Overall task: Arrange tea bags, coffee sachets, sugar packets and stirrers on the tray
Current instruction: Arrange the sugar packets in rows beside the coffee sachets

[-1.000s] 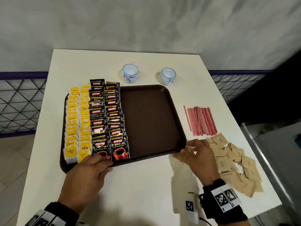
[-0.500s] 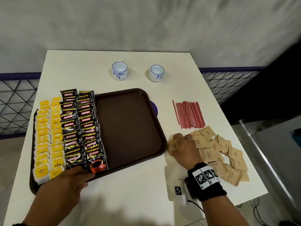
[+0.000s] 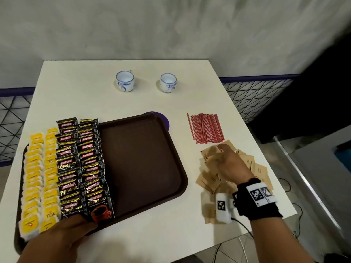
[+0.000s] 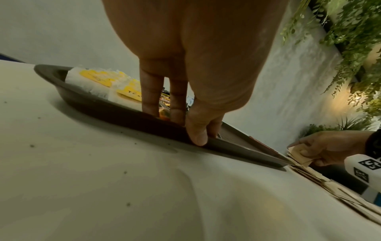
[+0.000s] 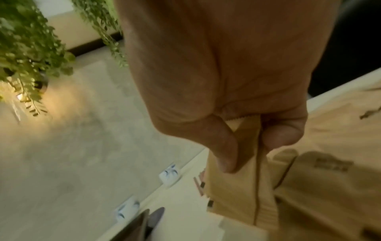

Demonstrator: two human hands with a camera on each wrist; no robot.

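The white rectangular table (image 3: 79, 88) carries the dark brown plastic tray (image 3: 144, 164), which sits turned at an angle with its left end over the table's left edge, much as half a second ago; a second ago it lay square to the table. A purple round mat (image 3: 165, 120) shows at its far right corner, hidden a second ago. On the tray's left part, two columns of yellow-labelled white tea bags (image 3: 40, 179) lie beside two columns of black coffee sachets (image 3: 81, 164), unchanged in order; the right half of the tray is bare.

To the right of the tray, on the table, the loose heap of tan paper sugar packets (image 3: 258, 170) lies just near the bundle of red thin stirrers (image 3: 206, 129), neither yet on the tray. Two white-and-blue ceramic cups (image 3: 125, 81) stand at the far side.

The left hand (image 3: 62, 236) holds the tray's near rim, thumb on the outer edge and fingers (image 4: 151, 91) reaching inside against the nearest sachets, as before. The right hand (image 3: 227, 166) has moved from the tray's corner onto the heap, and now pinches a few sugar packets between thumb (image 5: 218, 146) and curled fingers, lifted slightly above the heap.
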